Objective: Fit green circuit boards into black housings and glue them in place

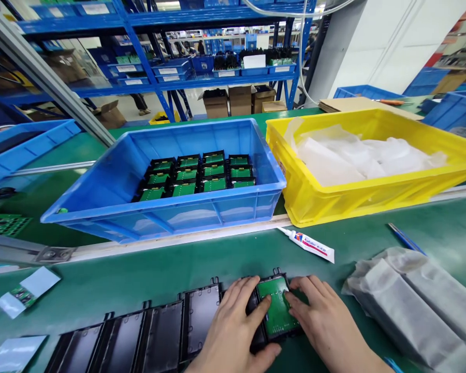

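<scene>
A green circuit board (276,305) lies in a black plastic case (286,335) at the right end of a row. My left hand (236,324) grips this case from the left, its index fingertip on the board and its thumb by the near edge. From the other side, my right hand (320,316) holds the board's right edge with curled fingers, the tips touching board and case rim. Leftward along the row lie several black cases (163,331) with no board in them, partly hidden by my left hand.
Behind the row stand a blue bin (171,215) of boarded cases and a yellow bin (373,199) with white wrapping. A glue tube (312,245), a pen (406,238) and wrapped bundles (419,305) lie nearby. Small boards with pale film (29,292) rest at left.
</scene>
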`<state>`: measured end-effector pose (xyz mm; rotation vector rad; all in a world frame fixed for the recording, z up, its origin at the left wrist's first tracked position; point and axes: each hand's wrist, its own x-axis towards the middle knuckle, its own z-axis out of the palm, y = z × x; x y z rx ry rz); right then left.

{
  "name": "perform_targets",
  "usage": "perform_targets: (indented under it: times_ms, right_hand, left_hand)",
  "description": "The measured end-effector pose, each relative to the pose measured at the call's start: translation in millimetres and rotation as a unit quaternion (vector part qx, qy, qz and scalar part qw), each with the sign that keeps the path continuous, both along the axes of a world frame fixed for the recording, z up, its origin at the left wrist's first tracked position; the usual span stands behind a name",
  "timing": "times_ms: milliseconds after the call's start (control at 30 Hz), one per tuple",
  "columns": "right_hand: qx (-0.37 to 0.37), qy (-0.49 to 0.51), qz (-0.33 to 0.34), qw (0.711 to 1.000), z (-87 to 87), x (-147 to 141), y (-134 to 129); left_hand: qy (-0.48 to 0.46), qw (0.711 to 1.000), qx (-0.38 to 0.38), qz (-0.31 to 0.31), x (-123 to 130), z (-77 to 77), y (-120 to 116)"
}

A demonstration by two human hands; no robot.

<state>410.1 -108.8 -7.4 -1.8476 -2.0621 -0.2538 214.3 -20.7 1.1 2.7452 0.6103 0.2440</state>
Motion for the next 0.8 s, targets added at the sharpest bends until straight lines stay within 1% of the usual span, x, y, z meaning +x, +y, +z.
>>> perform_targets:
  times_ms: [167, 367, 533, 800]
  right_hand:
    - [0.0, -0.015, -0.019, 1.0, -3.4, -1.2, -2.1]
    - [-0.014, -0.012, 0.01, 1.0, -10.0, 0.8, -3.8]
    - [-0.027, -0.02, 0.003, 0.999, -15.2, -0.4, -4.5]
    - [-0.065, -0.002, 0.004, 0.998, -10.1, -0.8, -0.4]
  left_hand:
    - [-0.001, 1.0, 0.008, 0.0, 1.9, 0.9, 0.0]
    - [0.007, 1.0, 0.013, -0.004, 1.9, 0.0, 0.0]
    - [0.009, 1.0, 0.014, 0.0, 1.3, -1.7, -1.2]
    - [-0.021, 0.999, 0.02, 0.014, 1.9, -2.6, -4.3]
